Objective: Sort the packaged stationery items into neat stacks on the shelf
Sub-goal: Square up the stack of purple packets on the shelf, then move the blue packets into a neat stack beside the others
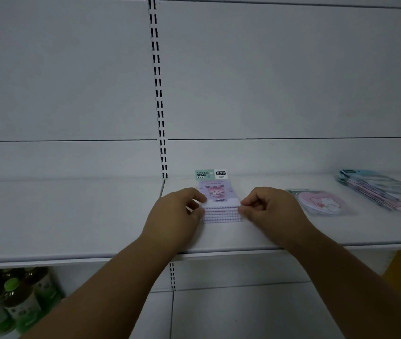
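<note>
Nearest you, below the shelf (72, 250), green-capped bottles (11, 302) sit untouched. Your left hand (175, 214) and right hand (273, 209) press in on either side of the purple stack (220, 211), fingers curled and pinched on its front corners, squaring it near the shelf's front edge. That pile looks nearly done. To the right, the round pink packet (320, 201) lies alone, and the far stack (385, 189) is still fanned and needs straightening.
</note>
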Demonstrator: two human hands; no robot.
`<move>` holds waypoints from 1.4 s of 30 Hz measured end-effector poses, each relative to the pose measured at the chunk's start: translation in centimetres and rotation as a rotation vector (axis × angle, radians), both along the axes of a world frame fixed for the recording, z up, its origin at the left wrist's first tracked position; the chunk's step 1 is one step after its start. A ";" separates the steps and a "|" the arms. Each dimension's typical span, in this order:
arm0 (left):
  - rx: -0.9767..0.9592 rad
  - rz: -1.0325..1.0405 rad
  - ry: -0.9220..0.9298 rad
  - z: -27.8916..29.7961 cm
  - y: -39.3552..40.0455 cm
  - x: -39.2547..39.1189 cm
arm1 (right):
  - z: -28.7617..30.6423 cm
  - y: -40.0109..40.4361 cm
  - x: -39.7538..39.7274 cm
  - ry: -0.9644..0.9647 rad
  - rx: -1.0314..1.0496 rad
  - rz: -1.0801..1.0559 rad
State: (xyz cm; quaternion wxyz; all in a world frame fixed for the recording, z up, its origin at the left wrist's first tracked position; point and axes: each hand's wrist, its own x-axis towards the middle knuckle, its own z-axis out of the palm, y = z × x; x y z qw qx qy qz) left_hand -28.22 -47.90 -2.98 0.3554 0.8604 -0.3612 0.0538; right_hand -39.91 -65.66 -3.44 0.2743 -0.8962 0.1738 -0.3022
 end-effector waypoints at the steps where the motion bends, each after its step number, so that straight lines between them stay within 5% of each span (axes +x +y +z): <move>1: -0.006 0.000 0.002 0.0 0.0 0.1 | -0.1 0.1 -0.1 -0.008 -0.028 -0.002; 11: -0.011 -0.001 0.002 -0.3 0.1 0.1 | -0.2 0.2 -0.1 -0.019 -0.036 -0.057; 16: -0.067 0.033 -0.190 0.7 0.3 -1.3 | 1.0 -0.2 -1.2 -0.093 0.040 -0.088; 23: -0.078 -0.175 -0.382 2.6 -5.5 -7.1 | 5.5 -6.3 -6.4 -0.160 -0.059 -0.208; 34: 0.127 -0.266 -0.277 2.9 -24.9 -16.6 | 9.3 -23.4 -17.1 -0.055 -0.171 -0.265; 42: 0.326 -0.111 0.023 3.5 -35.7 -20.9 | 6.0 -31.8 -16.9 0.335 -0.015 -0.209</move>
